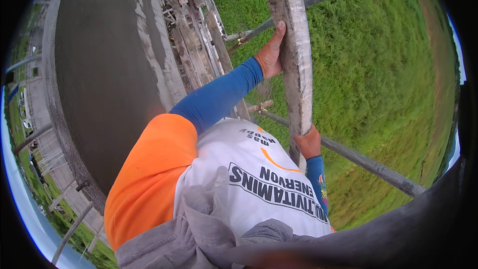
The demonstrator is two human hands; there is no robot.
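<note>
A long, greyish wooden plank [298, 45] with pale smears runs from the top edge down to beside my torso. My left hand [271, 52], at the end of a blue sleeve, grips its left side partway along, thumb lying up along the wood. Lower down, near the plank's close end, my right hand [308, 142] holds it from the right side. The fingers of both hands are partly hidden behind the plank.
Left of me is a broad, smooth grey cement surface [94, 60] with a rough edge. Weathered boards [191, 40] lie beside it. Scaffold poles [371, 167] cross on the right, with grass [368, 69] well below. More poles [32, 138] stand at far left.
</note>
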